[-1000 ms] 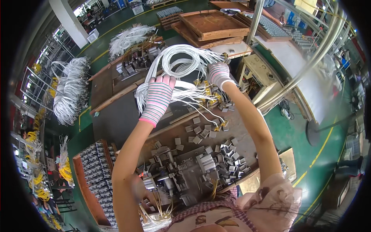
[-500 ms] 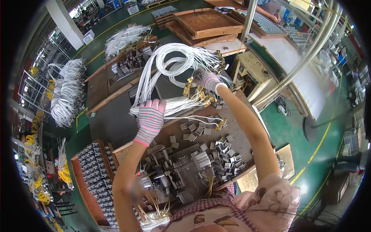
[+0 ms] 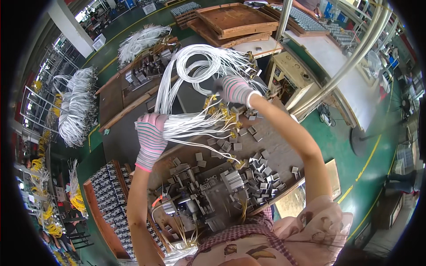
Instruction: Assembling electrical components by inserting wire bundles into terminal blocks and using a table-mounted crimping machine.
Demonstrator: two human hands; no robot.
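White wires (image 3: 195,75) in a looped bundle were what you held, both hands gloved in striped knit. Your left hand (image 3: 151,135) was closed in a fist around the gathered strands, gripping them where they fan out sideways. The loop rose above that fist and curved over toward your right hand (image 3: 235,90). That hand sat against the far side of the bundle, fingers curled into the wires; whether it fully clamped them, cannot tell, the glove hid the fingertips. Between your two hands the loose wire ends carried small yellow connectors (image 3: 222,111), hanging just below the right hand. One thin strand trailed down from the left fist toward the bench (image 3: 284,146) beneath.

Under both hands the bench was strewn with small grey metal pieces (image 3: 259,170), piled thickest below your right forearm. Near your body, below the left hand, stood a metal fixture (image 3: 213,190). Left of your left elbow lay a tray of dark parts (image 3: 111,190). Beyond the loop, past your right hand, a wooden tray (image 3: 235,20) rested. Far out from your left hand, more white wire bundles (image 3: 73,106) hung on a rack.
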